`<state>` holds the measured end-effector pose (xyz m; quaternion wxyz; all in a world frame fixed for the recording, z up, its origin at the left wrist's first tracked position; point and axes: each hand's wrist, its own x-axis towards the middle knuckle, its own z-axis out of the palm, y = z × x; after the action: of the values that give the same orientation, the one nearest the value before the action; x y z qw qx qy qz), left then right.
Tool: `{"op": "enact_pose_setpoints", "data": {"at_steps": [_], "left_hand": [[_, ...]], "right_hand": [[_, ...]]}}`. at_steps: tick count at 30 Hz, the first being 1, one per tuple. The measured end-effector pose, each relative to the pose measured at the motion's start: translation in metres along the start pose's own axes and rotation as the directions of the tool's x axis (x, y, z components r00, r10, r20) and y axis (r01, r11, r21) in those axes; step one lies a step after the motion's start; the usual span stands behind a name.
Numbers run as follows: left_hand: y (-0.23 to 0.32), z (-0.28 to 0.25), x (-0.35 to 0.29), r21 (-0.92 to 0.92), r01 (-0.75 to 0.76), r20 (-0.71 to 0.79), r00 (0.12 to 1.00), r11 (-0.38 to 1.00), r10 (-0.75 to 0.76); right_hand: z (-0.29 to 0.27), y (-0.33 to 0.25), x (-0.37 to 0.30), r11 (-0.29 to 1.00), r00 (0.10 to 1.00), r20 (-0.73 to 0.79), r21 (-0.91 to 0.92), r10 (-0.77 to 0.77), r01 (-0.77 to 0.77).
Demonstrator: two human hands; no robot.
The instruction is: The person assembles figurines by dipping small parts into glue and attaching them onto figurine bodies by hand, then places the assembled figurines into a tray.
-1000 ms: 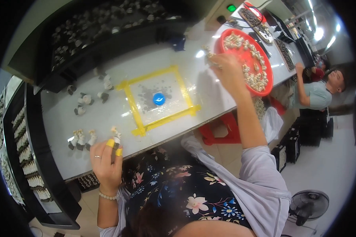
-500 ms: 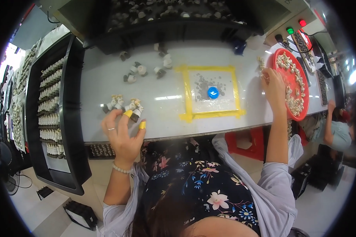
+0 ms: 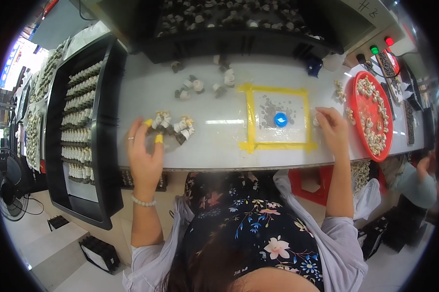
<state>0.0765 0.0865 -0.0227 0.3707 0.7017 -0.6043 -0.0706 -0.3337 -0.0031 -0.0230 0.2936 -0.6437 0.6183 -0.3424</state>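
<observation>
My left hand point(image 3: 145, 155) is at the left of the table, thumb and fingers apart, with yellow wraps on two fingertips. Beside those fingertips stand small white-and-dark figurines point(image 3: 163, 121) with cream tops. Just right of them is another figurine cluster point(image 3: 184, 128), apart from the hand. Near the right side of a yellow-taped square point(image 3: 250, 117), my right hand point(image 3: 334, 131) pinches a small pale piece point(image 3: 317, 120), mostly covered by the fingers. Inside the square, a round blue cap point(image 3: 281, 119) sits among grey spots.
A red tray point(image 3: 386, 141) of cream pieces lies to the right, with loose pieces point(image 3: 340, 91) beside it. More figurines point(image 3: 196, 84) are scattered behind. A black rack point(image 3: 113, 146) with rows of figurines flanks the left. A machine with green and red lights point(image 3: 374, 50) stands behind.
My right hand has come away from beside the red tray toward the taped square, with a small pale piece. My left hand has shifted left from the right-hand figurine cluster. The view has shifted slightly.
</observation>
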Motion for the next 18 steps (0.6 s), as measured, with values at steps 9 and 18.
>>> {"op": "enact_pose_setpoints", "data": {"at_steps": [9, 18], "left_hand": [[-0.011, 0.005, 0.025, -0.169, -0.090, 0.068, 0.992, 0.981, 0.103], [0.002, -0.004, 0.023, -0.176, -0.170, 0.092, 0.978, 0.969, 0.189]], "right_hand": [[0.005, 0.007, -0.004, 0.995, 0.992, -0.085, 0.037, -0.091, 0.094], [0.007, 0.002, -0.001, 0.992, 0.990, -0.068, -0.024, -0.123, 0.122]]}}
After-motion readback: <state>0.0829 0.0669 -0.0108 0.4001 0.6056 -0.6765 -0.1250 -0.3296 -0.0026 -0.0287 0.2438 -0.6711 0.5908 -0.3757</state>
